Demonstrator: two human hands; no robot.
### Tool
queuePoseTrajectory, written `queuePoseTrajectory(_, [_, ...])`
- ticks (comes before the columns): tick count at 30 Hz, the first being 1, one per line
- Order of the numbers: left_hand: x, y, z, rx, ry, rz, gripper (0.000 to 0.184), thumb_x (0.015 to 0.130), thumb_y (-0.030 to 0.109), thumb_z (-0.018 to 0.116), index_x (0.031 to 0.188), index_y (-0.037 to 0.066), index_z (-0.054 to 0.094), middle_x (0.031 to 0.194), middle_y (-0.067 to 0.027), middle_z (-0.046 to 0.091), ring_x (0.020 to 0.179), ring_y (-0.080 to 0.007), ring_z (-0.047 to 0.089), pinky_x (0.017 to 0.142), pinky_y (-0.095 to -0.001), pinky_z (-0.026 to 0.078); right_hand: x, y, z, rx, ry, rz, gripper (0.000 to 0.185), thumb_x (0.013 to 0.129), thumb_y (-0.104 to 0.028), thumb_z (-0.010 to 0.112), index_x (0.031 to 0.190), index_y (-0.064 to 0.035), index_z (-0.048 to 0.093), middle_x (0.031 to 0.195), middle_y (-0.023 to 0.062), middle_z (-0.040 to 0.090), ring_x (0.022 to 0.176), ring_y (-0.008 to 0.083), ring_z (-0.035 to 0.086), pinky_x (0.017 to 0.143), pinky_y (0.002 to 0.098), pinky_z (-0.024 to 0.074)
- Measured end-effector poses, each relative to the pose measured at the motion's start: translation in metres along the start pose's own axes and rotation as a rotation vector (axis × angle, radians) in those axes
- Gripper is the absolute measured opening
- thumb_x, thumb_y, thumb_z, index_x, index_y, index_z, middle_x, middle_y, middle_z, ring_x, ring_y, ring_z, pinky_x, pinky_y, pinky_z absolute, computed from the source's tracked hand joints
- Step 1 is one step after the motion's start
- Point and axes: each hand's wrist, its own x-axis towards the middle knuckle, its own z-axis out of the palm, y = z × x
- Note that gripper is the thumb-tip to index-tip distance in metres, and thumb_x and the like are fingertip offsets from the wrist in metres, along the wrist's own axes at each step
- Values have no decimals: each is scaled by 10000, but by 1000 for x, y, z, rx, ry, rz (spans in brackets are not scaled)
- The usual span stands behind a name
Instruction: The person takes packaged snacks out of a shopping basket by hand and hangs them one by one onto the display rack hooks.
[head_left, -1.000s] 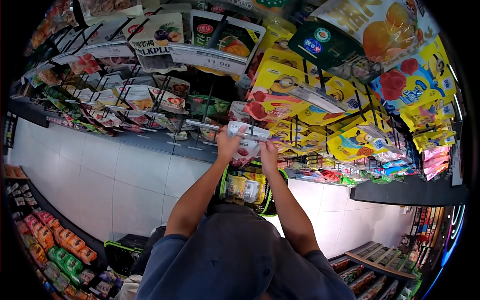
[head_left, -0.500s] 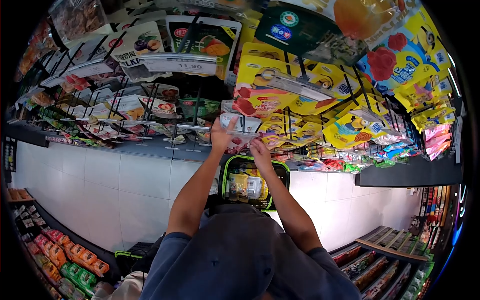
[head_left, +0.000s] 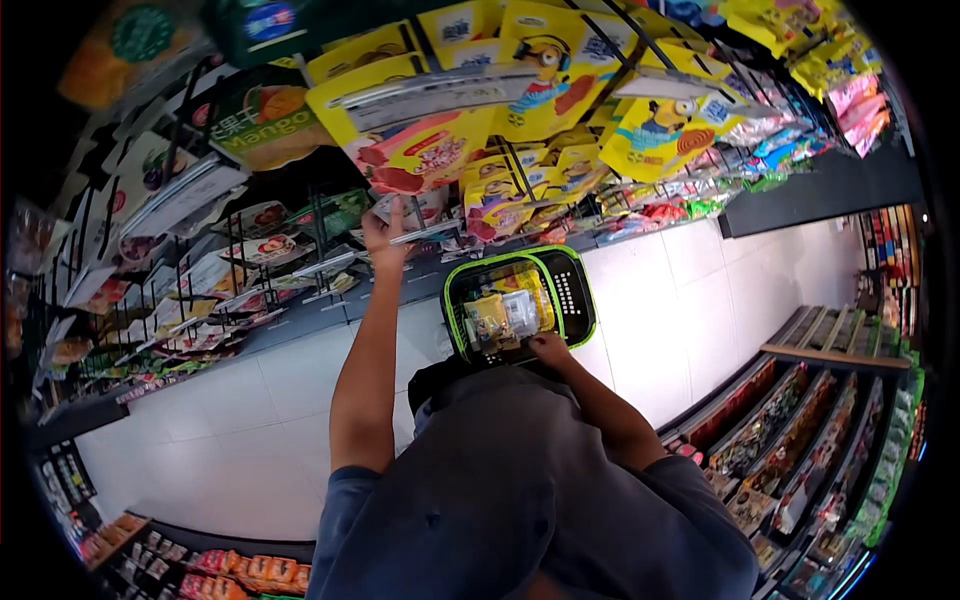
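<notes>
My left hand (head_left: pixel 382 238) is raised to the lower hanging rack, its fingers around the edge of a small whitish snack bag (head_left: pixel 425 206). Part of that bag is hidden by the hand and a price-tag holder. My right hand (head_left: pixel 549 349) is low, by the near right rim of a black shopping basket with green edges (head_left: pixel 452 322). Its fingers are curled, and what they hold, if anything, cannot be made out. Inside the basket lie yellow packs (head_left: pixel 490 318) and a whitish pack (head_left: pixel 521 312).
Yellow cartoon snack bags (head_left: pixel 425 145) hang from hooks above the basket. A mango bag (head_left: pixel 265 125) hangs to the left. Price-tag holders (head_left: pixel 185 210) jut outward. Pale floor tiles (head_left: pixel 290 400) run below, and slanted display shelves (head_left: pixel 770 420) stand at right.
My right hand has left the hanging bag and dropped to the basket's near rim. My left hand stays up at the rack. The view has turned, shifting the shelf leftward and upward.
</notes>
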Motion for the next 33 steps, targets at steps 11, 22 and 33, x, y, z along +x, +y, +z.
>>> queuePoseTrajectory(11, [-132,-214,-195,915,-486,-364,400,892,440,640,942,44,620,773,-95,658,744,-212,630,713,-359,493,-89,55,13,245,220,584,289,821,-255,550,902,-34,718,901,166,710,896,320,678,834,413,525])
queuePoseTrajectory(22, [-209,-159,-172,1413,-808,-464,366,814,380,650,966,48,678,937,-155,700,923,-330,664,816,-409,520,-101,16,16,100,101,549,287,829,-300,570,1012,-125,705,1034,136,694,985,323,652,868,429,513])
queuePoseTrajectory(33, [-203,-192,-96,1133,-645,-593,329,861,316,648,999,17,647,832,-96,695,733,-198,671,713,-329,525,-55,83,-5,201,30,445,307,830,-279,557,1020,-77,690,982,187,690,943,358,654,857,431,512])
